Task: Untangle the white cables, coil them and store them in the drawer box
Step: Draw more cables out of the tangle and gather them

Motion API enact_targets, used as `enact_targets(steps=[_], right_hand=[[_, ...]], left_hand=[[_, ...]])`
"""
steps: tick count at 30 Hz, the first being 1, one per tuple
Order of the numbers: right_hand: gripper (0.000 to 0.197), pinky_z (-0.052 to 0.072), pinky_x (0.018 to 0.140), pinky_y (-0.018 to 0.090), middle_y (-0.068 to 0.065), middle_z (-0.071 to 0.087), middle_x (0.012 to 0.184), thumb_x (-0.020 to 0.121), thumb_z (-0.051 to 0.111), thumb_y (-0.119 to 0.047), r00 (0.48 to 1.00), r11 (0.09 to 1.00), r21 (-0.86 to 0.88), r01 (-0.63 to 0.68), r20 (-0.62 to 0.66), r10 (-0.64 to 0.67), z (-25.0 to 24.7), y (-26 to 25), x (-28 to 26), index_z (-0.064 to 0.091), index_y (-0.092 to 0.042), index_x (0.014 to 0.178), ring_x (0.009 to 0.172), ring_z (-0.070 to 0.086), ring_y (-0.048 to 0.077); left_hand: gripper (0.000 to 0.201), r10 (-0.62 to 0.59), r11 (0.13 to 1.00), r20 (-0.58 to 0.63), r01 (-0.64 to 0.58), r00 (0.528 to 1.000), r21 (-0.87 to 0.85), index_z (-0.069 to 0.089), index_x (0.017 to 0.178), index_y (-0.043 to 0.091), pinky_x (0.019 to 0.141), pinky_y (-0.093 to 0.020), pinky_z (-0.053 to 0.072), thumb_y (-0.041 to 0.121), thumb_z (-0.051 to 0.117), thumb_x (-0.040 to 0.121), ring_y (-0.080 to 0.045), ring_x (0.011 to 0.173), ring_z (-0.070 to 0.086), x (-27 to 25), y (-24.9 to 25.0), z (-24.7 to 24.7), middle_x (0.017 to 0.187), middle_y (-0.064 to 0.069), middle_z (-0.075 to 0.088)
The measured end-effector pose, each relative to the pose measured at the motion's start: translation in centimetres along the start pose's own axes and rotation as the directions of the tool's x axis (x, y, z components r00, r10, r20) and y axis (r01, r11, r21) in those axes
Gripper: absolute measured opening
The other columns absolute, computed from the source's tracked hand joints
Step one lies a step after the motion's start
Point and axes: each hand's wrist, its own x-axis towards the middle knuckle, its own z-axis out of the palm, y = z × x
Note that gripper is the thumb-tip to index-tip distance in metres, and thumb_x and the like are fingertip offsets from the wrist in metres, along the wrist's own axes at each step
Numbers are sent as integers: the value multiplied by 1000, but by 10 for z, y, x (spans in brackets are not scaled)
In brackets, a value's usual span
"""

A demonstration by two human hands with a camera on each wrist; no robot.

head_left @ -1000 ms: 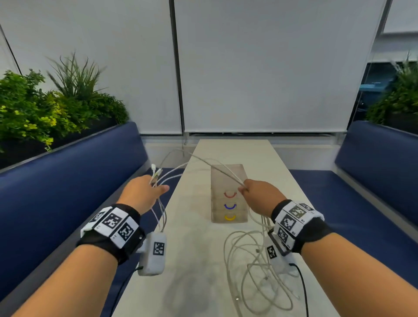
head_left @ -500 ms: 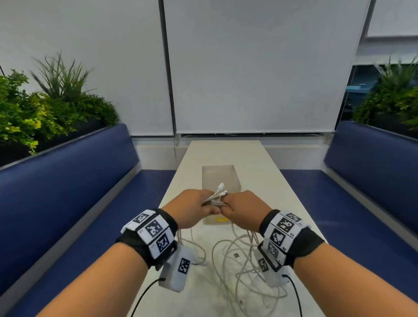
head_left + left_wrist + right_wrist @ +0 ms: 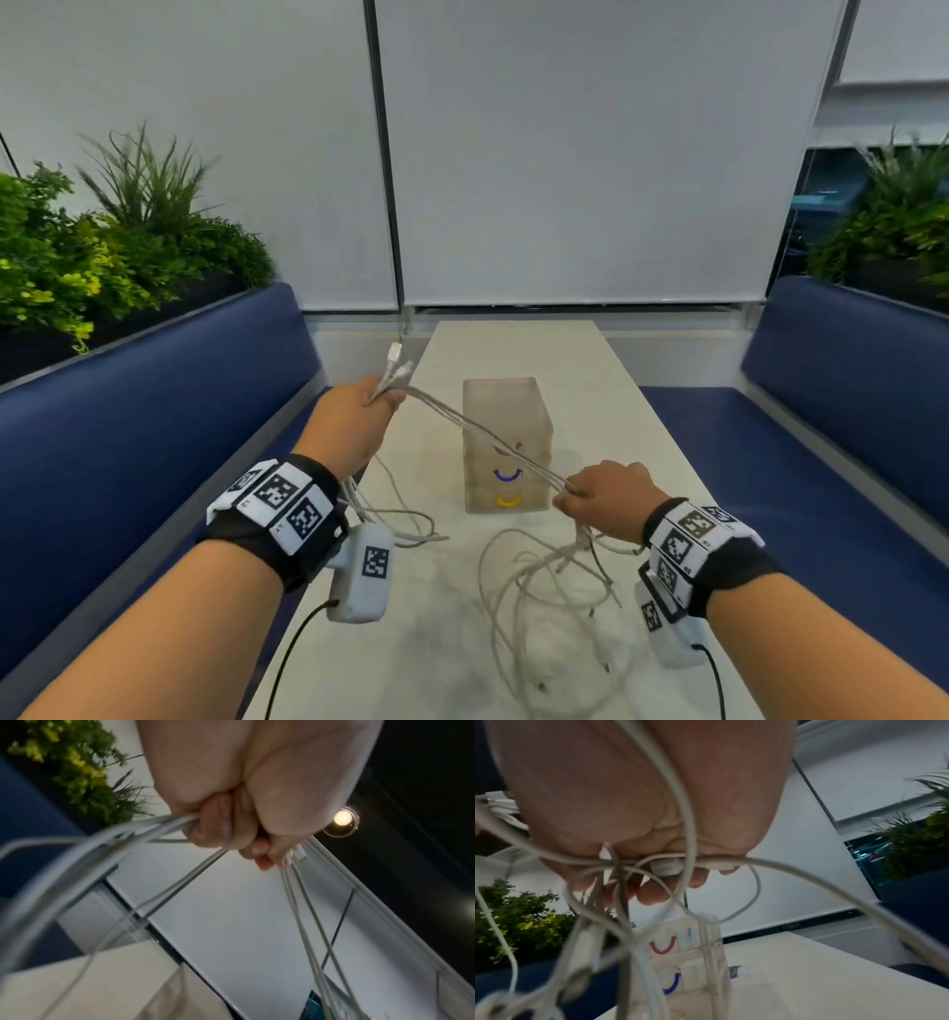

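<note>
1. Change from half a second ago: the two hands, then knuckle to knuckle in front of the drawer box, are now drawn well apart, with strands of cable stretched between them. The left hand point(image 3: 359, 426) has risen up and to the left; the right hand point(image 3: 608, 496) sits lower, near and to the right.
2. Count: two hands; one drawer box point(image 3: 506, 444) with three curved handles, red above blue above yellow; two connector ends point(image 3: 398, 362) projecting from the left fist. The number of white cables point(image 3: 482, 437) cannot be told, as the strands overlap.
3. Left hand: fingers point(image 3: 223, 825) curled into a tight fist round a bundle of cable strands.
4. Right hand: fingers point(image 3: 652, 892) curled round several strands; a white plug point(image 3: 666, 867) lies against them.
5. Position of the cables: taut strands cross in front of the box's upper face; slack loops point(image 3: 554, 606) lie in a tangle on the table point(image 3: 606, 411), near and right of the box, with further strands hanging below the left wrist.
6. The drawer box stands upright mid-table, its drawers closed.
</note>
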Motion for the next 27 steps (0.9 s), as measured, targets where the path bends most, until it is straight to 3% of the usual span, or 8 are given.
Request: enact_targets(steps=[7, 9, 11, 14, 17, 20, 24, 27], right_hand=[[29, 30, 85, 39, -4, 54, 88, 89, 36, -45, 988, 992, 3, -128, 91, 128, 16, 19, -6, 48, -28, 69, 96, 51, 21], [30, 32, 90, 40, -5, 53, 90, 91, 32, -48, 974, 980, 1, -197, 113, 196, 23, 32, -10, 50, -29, 76, 100, 52, 21], [37, 33, 94, 43, -6, 52, 92, 92, 29, -54, 954, 964, 18, -265, 150, 259, 29, 46, -13, 50, -27, 79, 103, 54, 22], [40, 39, 95, 43, 0, 57, 95, 92, 32, -55, 945, 950, 112, -293, 187, 269, 37, 53, -13, 50, -23, 78, 100, 55, 24], [35, 33, 107, 35, 11, 45, 137, 98, 34, -29, 972, 921, 313, -233, 113, 208, 37, 42, -8, 46, -14, 127, 125, 44, 24], [48, 16, 116, 33, 8, 23, 153, 98, 35, -17, 983, 812, 566, -142, -17, 183, 26, 32, -4, 26, -17, 144, 141, 22, 22], [58, 15, 118, 34, 4, 23, 154, 90, 37, -1, 911, 745, 662, -89, -249, 330, 20, 46, -6, 26, -16, 144, 142, 20, 20], [56, 30, 112, 37, 6, 38, 146, 84, 38, 4, 807, 649, 753, -103, -318, 497, 17, 58, -17, 39, -15, 137, 133, 35, 24]], left_hand=[[33, -98, 994, -223, 86, 970, -63, 61, 98, -1, 85, -49, 48, 27, 45, 96, -44, 94, 57, 17, -20, -22, 98, -29, 61], [32, -157, 982, -289, 118, 944, -146, 61, 94, 2, 84, -51, 49, 30, 47, 94, -47, 93, 58, 24, -28, -33, 98, -31, 62], [26, -184, 968, -306, 118, 934, -220, 60, 82, 10, 72, -48, 47, 30, 48, 92, -44, 77, 55, 26, -34, -43, 86, -29, 59], [27, -166, 969, -202, 121, 965, -217, 60, 81, 8, 56, -34, 36, 29, 49, 93, -25, 58, 41, 20, -36, -40, 66, -9, 45], [21, -151, 975, -4, 148, 989, -166, 63, 87, 11, 48, -28, 32, 27, 52, 93, -19, 53, 36, 11, -30, -20, 66, -6, 44], [19, -87, 987, 199, 112, 976, -113, 65, 84, 14, 45, -26, 31, 28, 56, 91, -15, 48, 36, 1, -25, 0, 62, -2, 48], [13, -38, 989, 370, 88, 928, -118, 71, 84, 17, 41, -22, 28, 30, 65, 85, -12, 44, 30, -8, -24, 18, 47, 7, 46], [17, -43, 984, 439, 115, 897, -138, 70, 95, 22, 40, -20, 29, 24, 74, 79, -7, 40, 33, -11, -22, 31, 75, 0, 68]])
